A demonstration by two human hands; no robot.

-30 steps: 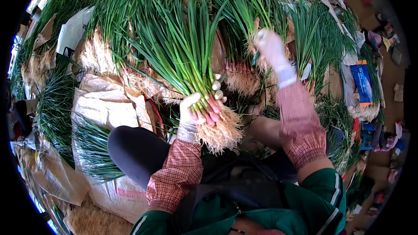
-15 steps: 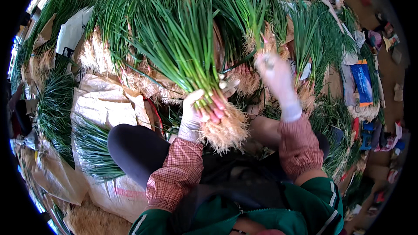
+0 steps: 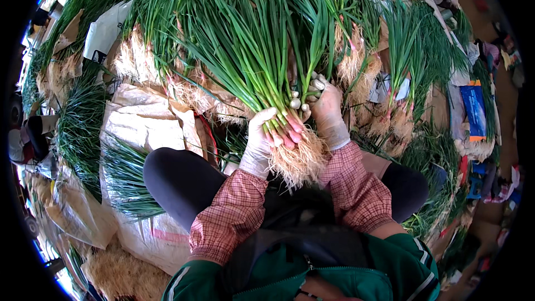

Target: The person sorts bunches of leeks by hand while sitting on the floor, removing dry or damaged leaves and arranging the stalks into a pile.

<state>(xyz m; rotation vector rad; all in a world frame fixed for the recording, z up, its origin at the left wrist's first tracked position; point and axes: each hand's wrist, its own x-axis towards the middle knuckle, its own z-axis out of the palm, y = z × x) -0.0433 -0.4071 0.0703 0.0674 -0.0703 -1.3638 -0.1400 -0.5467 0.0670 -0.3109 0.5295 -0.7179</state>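
My left hand (image 3: 258, 136), in a thin whitish glove, is closed round the lower stems of a large bunch of scallions (image 3: 253, 69). The bunch has long green leaves, reddish bulbs and a pale mass of roots (image 3: 299, 160) hanging toward my lap. At its right side, my gloved right hand (image 3: 329, 105) is closed on a few more scallion stalks (image 3: 317, 58), held upright against the bunch. White fingertips show between the stems; some fingers of both hands are hidden there.
Scallion piles with roots lie beyond my hands, including one at right (image 3: 398, 56) and one at left (image 3: 82, 125). Beige sacking (image 3: 136, 120) and loose scallions (image 3: 127, 181) lie beside my left knee (image 3: 181, 181). A blue packet (image 3: 474, 110) sits far right, and a root heap (image 3: 125, 273) lower left.
My right hand has come down and left from the far scallions to the side of the bunch, with stalks in it. The left hand still holds the bunch, now slightly further right.
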